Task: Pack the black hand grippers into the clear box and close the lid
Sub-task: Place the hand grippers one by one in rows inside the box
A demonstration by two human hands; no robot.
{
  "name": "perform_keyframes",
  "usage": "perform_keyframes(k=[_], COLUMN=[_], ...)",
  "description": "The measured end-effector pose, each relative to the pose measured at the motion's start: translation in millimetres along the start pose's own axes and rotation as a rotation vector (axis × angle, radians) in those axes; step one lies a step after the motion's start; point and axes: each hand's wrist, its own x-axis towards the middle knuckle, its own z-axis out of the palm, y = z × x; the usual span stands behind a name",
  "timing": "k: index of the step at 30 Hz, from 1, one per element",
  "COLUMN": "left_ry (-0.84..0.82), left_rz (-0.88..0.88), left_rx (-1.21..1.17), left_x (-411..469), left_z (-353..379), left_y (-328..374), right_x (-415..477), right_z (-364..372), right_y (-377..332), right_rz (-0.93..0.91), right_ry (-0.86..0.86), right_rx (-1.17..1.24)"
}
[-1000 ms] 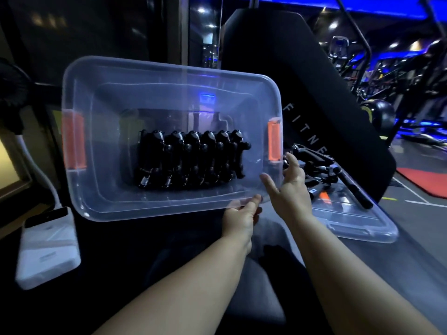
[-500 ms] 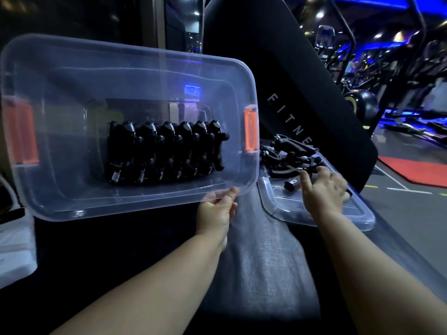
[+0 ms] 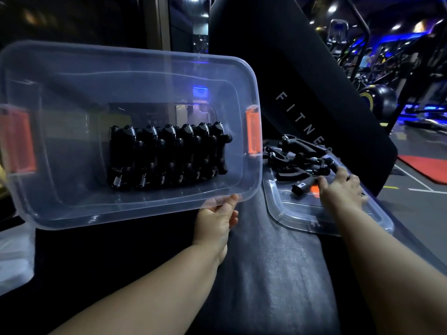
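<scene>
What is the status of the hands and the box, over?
Left hand grips clear box rim, packed grippers inside. Right hand on loose grippers on lid, grip unclear. Lid off, nothing blocking.

Dim overall. Blue strip lights and small ceiling spots far beyond the right hand bloom, soft and overexposed. The clear box above the left hand carries a pale sheen and a blue glint. Left of that hand the frame edge smears and bends.

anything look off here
The clear plastic box is tilted up on edge, the left hand gripping its rim. Several black hand grippers lie in a loose heap on the flat clear lid beside it.
</scene>
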Motion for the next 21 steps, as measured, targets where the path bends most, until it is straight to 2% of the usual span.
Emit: perform_keyframes(k=[8,14,18,21], left_ry=[-0.002,-0.007,-0.013,-0.012], left_rz=[0.011,0.019,0.015,0.005], left_rx=[0.001,0.007,-0.01,-0.007], left_x=[1,4,4,4], left_z=[1,0,0,0], left_y=[-1,-4,-4,-3], right_x=[21,3,-14,-29], right_z=[5,-8,-20,-32], right_y=[14,10,6,-2], right_rz=[0.051,0.085,0.076,0.042], right_ry=[0.14,0.34,0.474,0.501], right_rx=[0.103,0.019,0.113,0.226])
